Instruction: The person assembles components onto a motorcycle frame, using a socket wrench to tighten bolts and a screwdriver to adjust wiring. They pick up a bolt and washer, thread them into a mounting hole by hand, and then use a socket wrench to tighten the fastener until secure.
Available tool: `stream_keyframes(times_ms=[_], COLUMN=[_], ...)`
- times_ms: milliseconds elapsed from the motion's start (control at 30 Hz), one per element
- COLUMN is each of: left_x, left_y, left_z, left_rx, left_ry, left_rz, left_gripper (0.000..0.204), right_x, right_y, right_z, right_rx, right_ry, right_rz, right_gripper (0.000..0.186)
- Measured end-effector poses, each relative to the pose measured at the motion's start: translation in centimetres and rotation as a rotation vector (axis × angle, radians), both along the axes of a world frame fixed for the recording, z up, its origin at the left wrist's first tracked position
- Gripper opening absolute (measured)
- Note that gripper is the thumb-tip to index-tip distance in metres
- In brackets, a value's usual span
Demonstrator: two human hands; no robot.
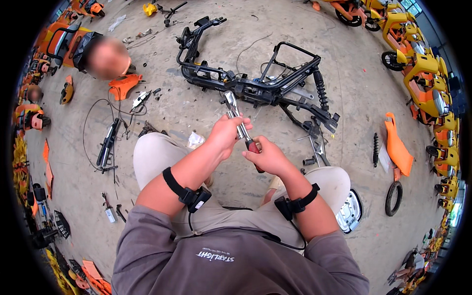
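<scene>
A ratchet wrench with a bright metal head and a red and black grip is held between my two hands, in front of my knees. My right hand is closed round the red grip. Higher up, my left hand closes on the metal shaft, and a small metal piece shows by its fingers; its kind is unclear. Just beyond the wrench head a black scooter frame lies on the floor, with its coil-spring shock absorber still attached at the right.
Orange body panels lie at right and left. A loose shock absorber, a black ring and a white-and-black part rest at right. At left are cables and a black fork-like part. Yellow scooters line the right side.
</scene>
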State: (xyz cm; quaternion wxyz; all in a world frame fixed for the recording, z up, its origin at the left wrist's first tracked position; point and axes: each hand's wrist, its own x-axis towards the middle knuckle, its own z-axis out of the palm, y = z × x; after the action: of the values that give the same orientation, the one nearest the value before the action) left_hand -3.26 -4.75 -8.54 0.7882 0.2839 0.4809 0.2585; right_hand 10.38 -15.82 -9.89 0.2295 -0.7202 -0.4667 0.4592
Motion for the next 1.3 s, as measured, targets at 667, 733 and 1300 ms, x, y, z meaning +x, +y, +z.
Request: stream_keyframes(times_ms=[667, 733, 1300], left_x=[-0.2, 0.8, -1.5], left_y=[2.8, 2.2, -2.5], left_z=[-6.2, -9.3, -29.1], left_rx=[0.189, 0.150, 0.664], left_ry=[0.297, 0.340, 1.158], left_rz=[-0.376, -0.383, -1.182], left_gripper=[0.016, 0.010, 0.029], right_x=[1.7, 1.6, 0.3], right_y=[0.1, -1.2, -1.5], right_z=[-12.0, -14.5, -17.8], right_rx=[-0.526, -0.652, -0.415], right_ry=[-0.620, -0.585, -0.616], right_rz=[0.698, 0.827, 0.809], right_gripper=[0.032, 0.031, 0.030])
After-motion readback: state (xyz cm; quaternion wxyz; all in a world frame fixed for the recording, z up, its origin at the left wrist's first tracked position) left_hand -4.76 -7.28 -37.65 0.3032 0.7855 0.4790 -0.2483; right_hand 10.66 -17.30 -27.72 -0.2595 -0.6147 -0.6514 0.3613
